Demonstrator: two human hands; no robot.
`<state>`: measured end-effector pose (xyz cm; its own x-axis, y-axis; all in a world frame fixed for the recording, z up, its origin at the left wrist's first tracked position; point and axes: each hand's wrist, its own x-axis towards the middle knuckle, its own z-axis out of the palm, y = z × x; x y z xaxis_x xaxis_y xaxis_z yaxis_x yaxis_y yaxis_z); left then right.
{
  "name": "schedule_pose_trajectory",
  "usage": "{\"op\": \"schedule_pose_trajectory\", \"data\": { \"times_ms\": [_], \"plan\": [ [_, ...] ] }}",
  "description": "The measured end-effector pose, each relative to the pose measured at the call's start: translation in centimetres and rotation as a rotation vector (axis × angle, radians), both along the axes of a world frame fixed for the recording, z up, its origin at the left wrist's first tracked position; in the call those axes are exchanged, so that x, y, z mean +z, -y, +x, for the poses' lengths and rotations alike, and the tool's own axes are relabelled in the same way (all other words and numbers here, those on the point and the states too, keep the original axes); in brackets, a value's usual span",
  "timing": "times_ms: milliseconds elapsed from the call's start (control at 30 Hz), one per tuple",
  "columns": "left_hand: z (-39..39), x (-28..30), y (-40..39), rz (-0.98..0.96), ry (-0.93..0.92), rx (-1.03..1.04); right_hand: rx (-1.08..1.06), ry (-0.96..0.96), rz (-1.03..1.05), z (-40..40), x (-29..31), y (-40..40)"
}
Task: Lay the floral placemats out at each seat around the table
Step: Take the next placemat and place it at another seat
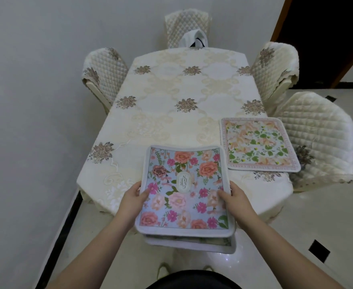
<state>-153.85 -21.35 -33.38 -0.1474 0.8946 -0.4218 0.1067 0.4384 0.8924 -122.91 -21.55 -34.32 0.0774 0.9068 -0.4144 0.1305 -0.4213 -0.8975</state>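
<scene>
I hold a stack of floral placemats [184,190] over the near end of the table [171,97]. Its top mat is pale blue with pink and orange roses. My left hand [133,197] grips the stack's left edge and my right hand [237,198] grips its right edge. More mats show beneath the top one at the near edge. One white placemat with peach flowers and green leaves [258,143] lies flat at the table's near right seat, close to the edge.
A cream embroidered tablecloth covers the table. Quilted chairs stand at the near right [317,140], far right [275,67], far end [187,28] and far left [103,74]. A wall runs along the left; a dark doorway [325,34] is at the upper right.
</scene>
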Motion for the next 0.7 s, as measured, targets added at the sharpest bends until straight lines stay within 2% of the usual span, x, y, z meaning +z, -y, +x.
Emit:
{"op": "schedule_pose_trajectory", "data": {
  "times_ms": [100,367,700],
  "plan": [
    [-1.0,1.3,-0.2,0.036,-0.003,0.037,0.037,-0.050,0.024,-0.4,0.9,-1.1],
    [-4.2,3.3,2.2,0.098,0.005,0.165,0.150,-0.037,0.099,-3.4,2.8,-3.0],
    [-9.6,4.9,7.3,0.182,-0.103,0.322,0.286,-0.024,0.150,-11.1,5.6,-1.7]
  ]
}}
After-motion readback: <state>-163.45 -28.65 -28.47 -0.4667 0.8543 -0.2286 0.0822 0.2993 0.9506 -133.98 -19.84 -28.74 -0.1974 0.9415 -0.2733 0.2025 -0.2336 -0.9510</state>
